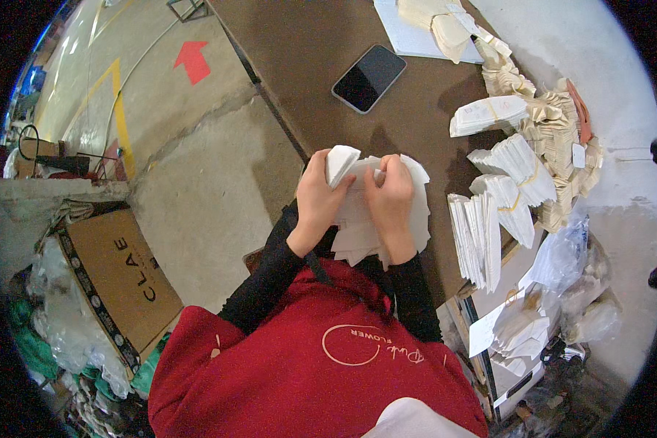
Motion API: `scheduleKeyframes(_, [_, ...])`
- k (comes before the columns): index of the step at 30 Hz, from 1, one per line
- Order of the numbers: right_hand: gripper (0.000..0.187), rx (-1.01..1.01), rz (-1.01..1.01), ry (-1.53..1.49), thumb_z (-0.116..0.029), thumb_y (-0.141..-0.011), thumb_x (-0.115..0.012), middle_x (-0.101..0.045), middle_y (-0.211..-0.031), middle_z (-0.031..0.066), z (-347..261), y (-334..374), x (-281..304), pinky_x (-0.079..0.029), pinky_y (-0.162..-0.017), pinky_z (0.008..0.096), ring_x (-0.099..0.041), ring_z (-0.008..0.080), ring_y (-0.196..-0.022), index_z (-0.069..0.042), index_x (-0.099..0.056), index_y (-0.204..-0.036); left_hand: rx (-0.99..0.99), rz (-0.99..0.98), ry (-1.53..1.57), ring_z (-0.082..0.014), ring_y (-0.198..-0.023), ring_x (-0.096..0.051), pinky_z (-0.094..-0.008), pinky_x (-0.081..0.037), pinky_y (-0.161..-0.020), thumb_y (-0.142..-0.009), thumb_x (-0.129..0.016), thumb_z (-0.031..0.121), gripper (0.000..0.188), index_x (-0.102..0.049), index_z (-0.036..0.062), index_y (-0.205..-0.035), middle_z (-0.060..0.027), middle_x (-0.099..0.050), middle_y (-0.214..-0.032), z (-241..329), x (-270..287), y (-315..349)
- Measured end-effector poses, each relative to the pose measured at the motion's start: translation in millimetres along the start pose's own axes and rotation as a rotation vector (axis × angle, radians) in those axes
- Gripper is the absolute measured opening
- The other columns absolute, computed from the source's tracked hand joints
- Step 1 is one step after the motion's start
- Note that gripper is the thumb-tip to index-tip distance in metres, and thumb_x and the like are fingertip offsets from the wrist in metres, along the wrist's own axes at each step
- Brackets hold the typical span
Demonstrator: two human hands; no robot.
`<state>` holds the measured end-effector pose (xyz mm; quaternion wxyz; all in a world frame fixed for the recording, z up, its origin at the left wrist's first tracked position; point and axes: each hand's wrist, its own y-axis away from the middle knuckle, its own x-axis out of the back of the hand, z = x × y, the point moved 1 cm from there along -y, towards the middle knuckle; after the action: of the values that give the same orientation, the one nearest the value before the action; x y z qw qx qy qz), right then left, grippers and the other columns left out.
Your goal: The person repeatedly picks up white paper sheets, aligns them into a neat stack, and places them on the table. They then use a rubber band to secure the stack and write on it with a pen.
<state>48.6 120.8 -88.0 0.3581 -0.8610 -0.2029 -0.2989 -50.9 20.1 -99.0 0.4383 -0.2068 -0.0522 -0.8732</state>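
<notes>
Clamping its fingers on a small stack of white paper pieces, the left hand is near the right hand, whose fingers curl over fanned white paper sheets; I cannot tell their grip. Farther off, a black rectangular smartphone lies on the brown tabletop.

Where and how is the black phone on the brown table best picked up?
Probably best: grip the phone across its middle by both long edges, coming from the near left. It lies flat, screen up, so its sides offer the hold; one short end points near-left, while the opposite end sits close to a pale sheet.
</notes>
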Motion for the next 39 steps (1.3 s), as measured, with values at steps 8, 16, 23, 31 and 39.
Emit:
scheduleKeyframes(8, [0.011, 0.398, 0.494, -0.372, -0.01, -0.084, -0.058, -0.042, -0.05, 0.0069, -26.5, 22.2, 68.3, -0.031, -0.039, 0.0342, -0.045, 0.0245, -0.042, -0.008, -0.051, -0.076, 0.122, -0.053, -0.068, -0.0382, -0.103, -0.061, -0.0439, -0.048, -0.086, -0.075, -0.076, 0.017, 0.052, -0.053, 0.0037, -0.119, -0.0184, -0.063, -0.11, 15.7, 5.2, -3.5])
scheduleKeyframes(16, [0.015, -0.2, 1.108, -0.544, -0.014, -0.087, -0.052, -0.024, -0.052, -0.0019, -37.3, 28.1, 96.4, -0.019, -0.043, 0.0296, -0.027, 0.0087, -0.044, -0.009, -0.039, -0.093, 0.149, -0.144, -0.116, -0.0365, -0.107, -0.058, -0.0421, -0.047, -0.089, -0.067, -0.081, 0.016, 0.061, -0.053, 0.0029, -0.119, -0.0171, -0.062, -0.112, 27.5, 6.2, -3.1])
scheduleKeyframes(23, [0.013, -0.177, 1.242, -0.557, -0.014, -0.092, -0.05, -0.02, -0.055, -0.0053, -37.3, 20.0, 117.7, -0.017, -0.045, 0.0273, -0.021, 0.0063, -0.046, -0.008, -0.039, -0.096, 0.091, -0.062, -0.191, -0.0362, -0.106, -0.057, -0.0424, -0.046, -0.09, -0.064, -0.084, 0.016, 0.064, -0.053, 0.002, -0.119, -0.0153, -0.06, -0.112, 28.4, -0.6, -0.1])
scheduleKeyframes(31, [0.014, -0.096, 1.288, -0.234, -0.022, -0.097, -0.047, -0.026, -0.059, -0.0053, 2.8, 44.9, 166.4, -0.023, -0.046, 0.0278, -0.028, 0.0072, -0.049, -0.009, -0.044, -0.092, -0.014, 0.018, -0.319, -0.0344, -0.103, -0.057, -0.0431, -0.045, -0.087, -0.063, -0.084, 0.017, 0.064, -0.054, 0.0034, -0.118, -0.0137, -0.059, -0.11, 27.2, -12.8, 5.1])
scheduleKeyframes(39, [0.038, 0.027, 1.165, -0.318, -0.044, -0.1, -0.046, -0.034, -0.064, -0.0059, -29.8, 125.5, 383.4, -0.027, -0.056, 0.0264, -0.035, 0.0095, -0.061, -0.018, -0.039, -0.073, -0.044, -0.071, -0.341, -0.0366, -0.106, -0.058, -0.042, -0.047, -0.09, -0.068, -0.082, 0.02, 0.061, -0.054, 0.0026, -0.12, -0.0165, -0.06, -0.115, 31.9, -12.1, -1.4])
